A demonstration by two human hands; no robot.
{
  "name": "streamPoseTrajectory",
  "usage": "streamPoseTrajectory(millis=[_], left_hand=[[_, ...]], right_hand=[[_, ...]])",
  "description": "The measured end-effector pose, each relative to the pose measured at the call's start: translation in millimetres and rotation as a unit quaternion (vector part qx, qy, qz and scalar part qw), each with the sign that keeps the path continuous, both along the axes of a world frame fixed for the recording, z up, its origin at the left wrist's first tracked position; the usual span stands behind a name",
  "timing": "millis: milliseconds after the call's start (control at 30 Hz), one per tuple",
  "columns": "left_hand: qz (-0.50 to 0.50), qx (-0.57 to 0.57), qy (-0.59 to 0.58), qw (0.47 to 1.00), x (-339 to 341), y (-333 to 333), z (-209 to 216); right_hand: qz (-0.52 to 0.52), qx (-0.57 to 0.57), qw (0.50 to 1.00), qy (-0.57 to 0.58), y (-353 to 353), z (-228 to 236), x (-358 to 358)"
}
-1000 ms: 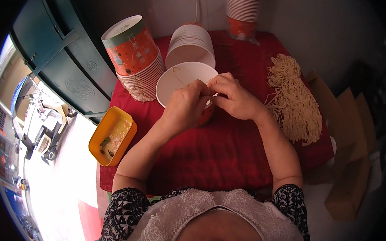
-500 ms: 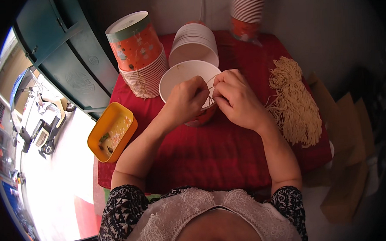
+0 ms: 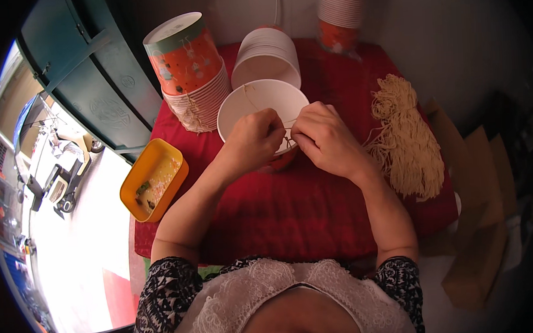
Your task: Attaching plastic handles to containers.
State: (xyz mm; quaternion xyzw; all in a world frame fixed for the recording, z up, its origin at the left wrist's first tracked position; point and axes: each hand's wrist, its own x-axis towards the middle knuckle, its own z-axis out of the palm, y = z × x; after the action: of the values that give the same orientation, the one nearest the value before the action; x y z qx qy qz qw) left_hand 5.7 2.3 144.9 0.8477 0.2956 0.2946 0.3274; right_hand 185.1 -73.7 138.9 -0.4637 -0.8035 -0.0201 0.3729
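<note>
A white-lined paper bucket (image 3: 232,111) stands in front of me on the red tablecloth (image 3: 269,226), its mouth tilted toward me. My left hand (image 3: 256,137) is closed at the near rim, pinching a thin beige string (image 3: 287,135). The fingers of my right hand (image 3: 325,133) are pinched on the same string, close beside the left. A short length of string runs between the two hands, over the bucket's rim. Another strand hangs on the bucket's far inner wall. My fingers partly hide the bucket's front and the string's ends.
A bundle of beige strings (image 3: 407,147) lies at right. Upside-down stacked buckets (image 3: 189,65) stand at far left, nested buckets (image 3: 266,52) lie behind, and another stack (image 3: 342,9) is at back right. A yellow tub (image 3: 132,182) with small scraps sits left. Cardboard (image 3: 478,240) is beyond the table's right edge.
My right hand has shifted slightly left and down, nearer to my left hand. More of the bucket's inside shows, and the string between the fingers sits differently.
</note>
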Motion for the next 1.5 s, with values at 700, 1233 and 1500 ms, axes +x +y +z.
streamPoseTrajectory(millis=[700,1233,1500], left_hand=[[0.032,0.001,0.046,0.998,-28.0,-40.7,-74.4],[0.123,-0.039,-0.015,0.991,-31.2,-16.5,-108.8],[0.159,0.010,-0.011,0.987,-28.8,-13.3,-116.3]], right_hand=[[0.033,0.149,0.987,-0.054,-9.4,-85.7,-27.4],[0.017,0.110,0.992,-0.063,-4.6,-104.2,-38.6],[0.001,0.123,0.988,-0.094,-3.2,-104.1,-41.2]])
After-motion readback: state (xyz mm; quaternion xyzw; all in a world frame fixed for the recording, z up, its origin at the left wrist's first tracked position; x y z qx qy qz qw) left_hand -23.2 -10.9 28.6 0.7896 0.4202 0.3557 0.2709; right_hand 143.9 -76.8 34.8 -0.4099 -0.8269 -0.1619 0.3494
